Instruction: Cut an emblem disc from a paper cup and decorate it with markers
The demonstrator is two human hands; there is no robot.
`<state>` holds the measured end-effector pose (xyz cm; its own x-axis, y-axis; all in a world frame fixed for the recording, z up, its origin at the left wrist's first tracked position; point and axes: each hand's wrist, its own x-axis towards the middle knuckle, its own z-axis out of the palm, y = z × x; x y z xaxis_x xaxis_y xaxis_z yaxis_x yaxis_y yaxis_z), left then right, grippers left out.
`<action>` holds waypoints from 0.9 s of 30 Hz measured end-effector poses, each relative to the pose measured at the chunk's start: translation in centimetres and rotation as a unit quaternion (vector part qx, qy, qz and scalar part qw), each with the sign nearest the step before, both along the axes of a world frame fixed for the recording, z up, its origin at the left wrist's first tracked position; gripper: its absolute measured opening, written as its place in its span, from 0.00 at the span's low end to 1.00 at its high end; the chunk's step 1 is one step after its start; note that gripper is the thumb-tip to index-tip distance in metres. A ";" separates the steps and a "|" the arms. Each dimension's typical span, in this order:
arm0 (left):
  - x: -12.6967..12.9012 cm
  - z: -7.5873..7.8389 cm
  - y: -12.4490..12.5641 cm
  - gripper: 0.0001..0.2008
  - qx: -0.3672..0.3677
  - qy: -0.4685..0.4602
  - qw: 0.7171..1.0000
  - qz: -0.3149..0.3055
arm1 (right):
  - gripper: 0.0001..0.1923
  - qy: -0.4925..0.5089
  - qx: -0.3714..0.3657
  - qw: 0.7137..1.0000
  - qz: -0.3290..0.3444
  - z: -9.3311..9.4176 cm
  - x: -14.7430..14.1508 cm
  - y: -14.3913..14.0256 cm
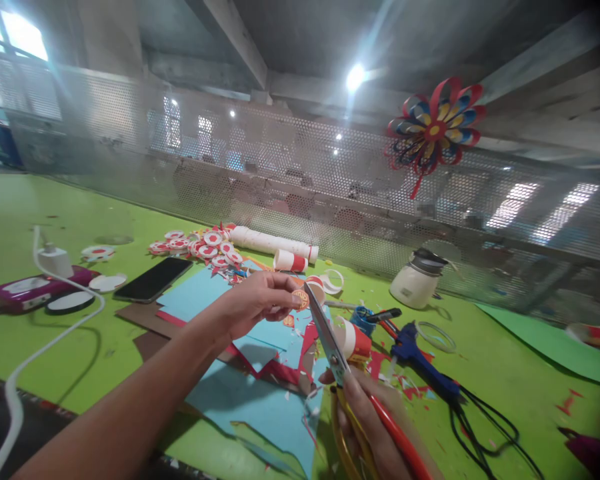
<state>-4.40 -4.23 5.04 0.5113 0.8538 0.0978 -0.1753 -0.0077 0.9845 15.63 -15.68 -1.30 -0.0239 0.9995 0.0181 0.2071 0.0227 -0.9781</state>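
My right hand [375,427] and the scissors' handles [380,433] run off the bottom edge. Can't read the little paper piece [301,299] in my left hand [260,300], too small. Stuff behind the mesh screen [330,173] is blurred.

Scissors [330,343]: blades of bright, smooth metal; handles of glossy red and yellow plastic. Small disc [301,299]: orange paper, matt. Sheets [260,400]: blue and red card, matt, with rough cut edges. Table [55,213]: green surface, smooth, faintly sheened. Phone [153,279]: black glass face, glossy. Glue gun [410,350]: blue plastic, semi-gloss. Cups [290,261]: white and red paper, smooth. Screen [280,173]: perforated metal, dull grey. Pinwheel [434,130]: looped paper strips, slightly shiny. Cable [40,350]: white plastic, smooth.
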 end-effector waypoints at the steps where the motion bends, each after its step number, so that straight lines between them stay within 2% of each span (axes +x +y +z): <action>1: 0.0 0.0 0.0 0.06 0.004 -0.002 1.000 -0.002 | 0.28 0.000 -0.005 1.000 -0.002 0.2 -0.1 0.1; 7: 0.0 -0.4 0.1 0.08 0.013 0.000 1.000 -0.007 | 0.31 0.010 -0.006 1.000 0.003 0.9 -0.4 0.3; 13: 0.1 0.0 0.0 0.08 0.003 -0.006 1.000 -0.002 | 0.32 0.002 0.002 1.000 -0.007 0.5 -0.3 0.6; 18: 0.4 0.2 -0.1 0.08 0.001 -0.013 1.000 -0.010 | 0.32 0.035 0.015 0.999 0.001 0.1 -0.3 0.9; 27: 0.4 -0.3 -0.2 0.09 0.053 0.012 0.999 -0.003 | 0.35 0.012 0.019 0.999 0.024 0.7 -0.4 0.6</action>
